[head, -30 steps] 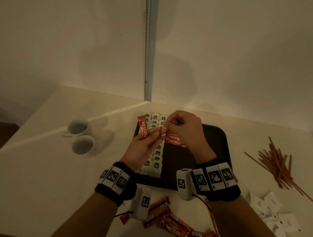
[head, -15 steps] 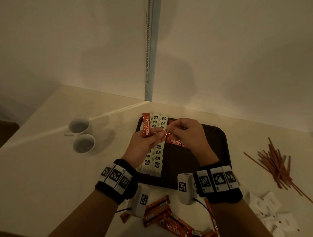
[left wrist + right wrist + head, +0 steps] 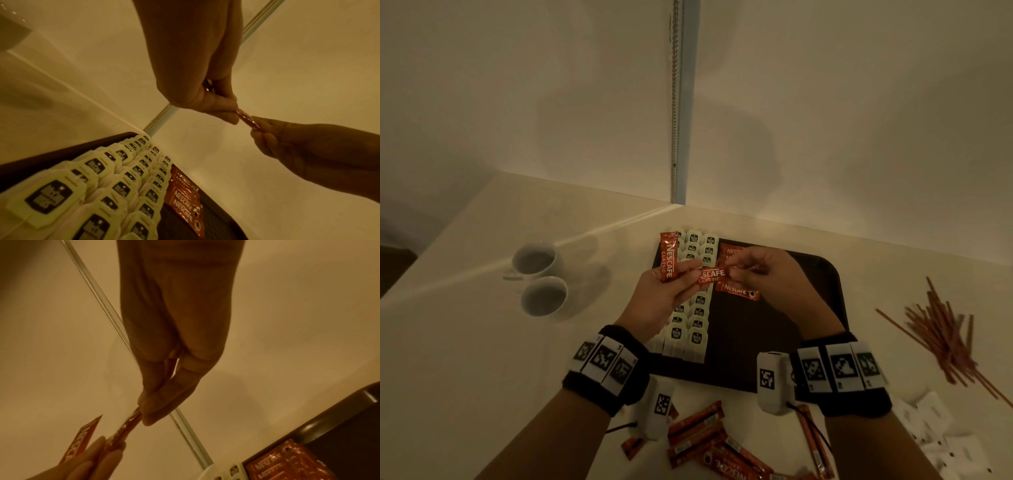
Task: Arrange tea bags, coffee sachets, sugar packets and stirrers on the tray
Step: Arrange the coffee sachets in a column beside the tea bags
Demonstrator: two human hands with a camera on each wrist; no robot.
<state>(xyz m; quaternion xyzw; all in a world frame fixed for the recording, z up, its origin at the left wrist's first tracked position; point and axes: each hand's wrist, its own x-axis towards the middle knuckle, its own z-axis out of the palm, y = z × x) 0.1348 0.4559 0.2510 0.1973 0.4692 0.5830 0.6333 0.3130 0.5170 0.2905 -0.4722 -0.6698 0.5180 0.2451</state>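
Note:
Over the dark tray [image 3: 825,308], both hands pinch one red coffee sachet [image 3: 710,275] by its ends, level in the air. My left hand [image 3: 693,274] holds its left end and also keeps a second sachet [image 3: 668,257] upright. My right hand [image 3: 732,272] pinches the right end. Edge-on, the shared sachet [image 3: 245,118] shows between left hand [image 3: 232,112] and right hand [image 3: 259,129]. Rows of tea bags [image 3: 697,337] fill the tray's left part. A few sachets [image 3: 738,291] lie flat beside them.
Two white cups [image 3: 541,277] stand left of the tray. Loose coffee sachets [image 3: 709,442] lie on the table near the front edge. A heap of brown stirrers [image 3: 941,329] lies at the right, with white sugar packets [image 3: 945,442] below it. The walls stand close behind.
The shared sachet has been drawn out level between the hands, its label now facing up. The sachet in my left hand has turned more upright. Both hands stay above the tray.

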